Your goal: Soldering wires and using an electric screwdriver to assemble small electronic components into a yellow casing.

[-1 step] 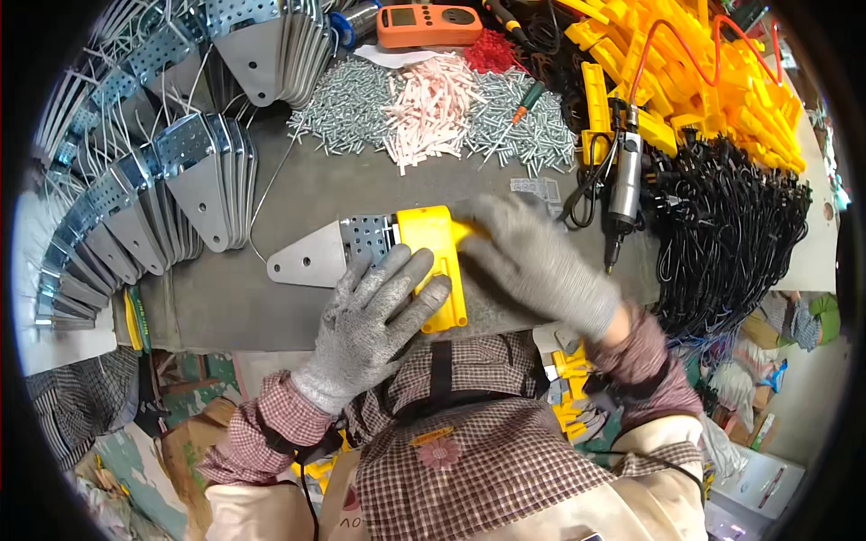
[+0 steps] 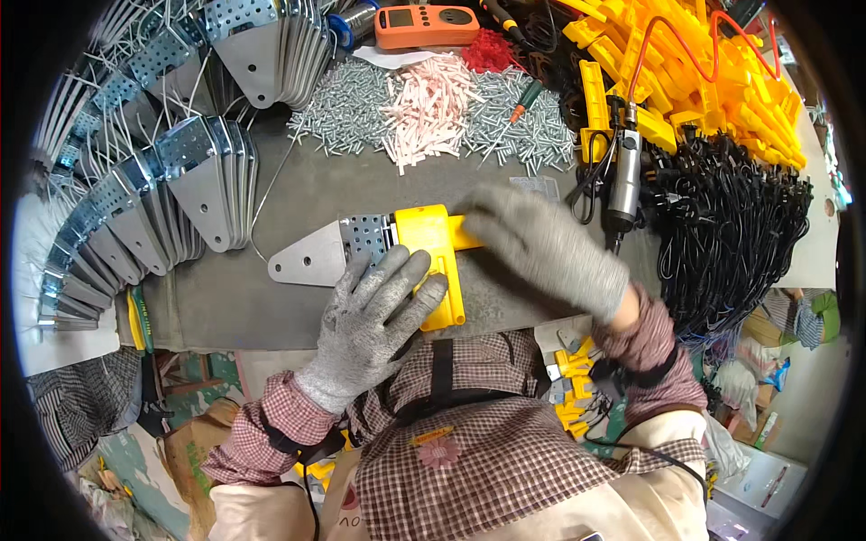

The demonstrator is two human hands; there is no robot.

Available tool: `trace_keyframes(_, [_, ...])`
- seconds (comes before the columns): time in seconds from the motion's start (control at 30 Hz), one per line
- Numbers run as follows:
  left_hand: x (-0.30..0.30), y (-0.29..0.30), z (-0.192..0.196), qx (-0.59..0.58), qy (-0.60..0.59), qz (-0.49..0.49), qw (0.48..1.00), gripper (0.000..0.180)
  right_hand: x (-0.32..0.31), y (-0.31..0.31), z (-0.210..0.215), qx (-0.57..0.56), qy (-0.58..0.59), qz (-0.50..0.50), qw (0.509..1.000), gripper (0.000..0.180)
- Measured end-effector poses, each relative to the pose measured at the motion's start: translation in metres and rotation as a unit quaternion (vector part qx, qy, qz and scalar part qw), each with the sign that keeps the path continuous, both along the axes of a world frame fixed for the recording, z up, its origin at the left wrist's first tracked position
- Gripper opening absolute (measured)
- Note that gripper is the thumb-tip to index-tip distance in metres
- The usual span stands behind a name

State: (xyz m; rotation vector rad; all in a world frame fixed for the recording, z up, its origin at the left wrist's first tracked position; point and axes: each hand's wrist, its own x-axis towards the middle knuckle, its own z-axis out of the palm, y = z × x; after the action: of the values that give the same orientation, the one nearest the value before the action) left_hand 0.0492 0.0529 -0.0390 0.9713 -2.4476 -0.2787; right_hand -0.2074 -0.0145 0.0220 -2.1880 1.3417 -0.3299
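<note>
With left hand [image 2: 372, 311] spread, brace yellow housing [image 2: 422, 229]; tbh can't tell blurry right hand's [image 2: 541, 248] grip at 3 o'clock.

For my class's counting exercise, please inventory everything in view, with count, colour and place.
Workbench: one, grey, centre
Housing: one, yellow, centre
Handle piece: one, yellow, right of housing
Perforated plate: one, silvery, left of housing
Pointed plate: one, grey, beyond perforated plate
Stacked plates: many, grey, left
Spool: one, blue, top
Meter: one, orange, top
Screws: two piles, silvery, upper centre
Slim pieces: one pile, pink, between screws
Tiny pieces: one pile, red, beside meter
Small tool: one, green-orange, on screws
Power driver: one, silvery, right
Cables: many, black, right
Plastic parts: many, yellow, upper right
Hose: one, red, upper right
Checked garment: one, brown, bottom
Left hand: one, grey-gloved, on housing
Right hand: one, grey-gloved, at handle piece
</note>
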Motion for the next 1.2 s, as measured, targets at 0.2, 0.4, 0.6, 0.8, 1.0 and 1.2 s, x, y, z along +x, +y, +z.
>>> trace_keyframes(0.2, [-0.016, -0.050, 0.084, -0.001, 0.021, -0.017, 1.000, 0.070, -0.009, -0.027, -0.022, -0.112, 0.089, -0.014, 0.990, 0.030])
trace_keyframes(0.4, [-0.018, -0.095, 0.060, 0.105, -0.025, 0.187, 0.976, 0.067, 0.001, -0.042, -0.006, -0.055, 0.075, 0.039, 0.995, 0.024])
trace_keyframes(0.6, [0.017, -0.167, 0.030, 0.105, -0.042, 0.303, 0.946, 0.049, 0.101, -0.150, -0.006, -0.232, 0.029, 0.092, 0.968, 0.022])
trace_keyframes(0.8, [0.012, -0.163, 0.014, 0.047, 0.059, 0.282, 0.957, 0.020, 0.102, -0.165, -0.023, -0.213, 0.033, 0.087, 0.973, 0.018])
trace_keyframes(1.0, [0.006, -0.162, 0.025, 0.076, 0.071, 0.297, 0.949, 0.020, 0.090, -0.156, -0.004, -0.192, -0.018, 0.029, 0.981, 0.019])
trace_keyframes(1.2, [0.043, -0.135, -0.002, -0.008, 0.025, 0.254, 0.967, 0.035, 0.067, -0.093, 0.026, -0.114, -0.149, 0.027, 0.982, 0.019])
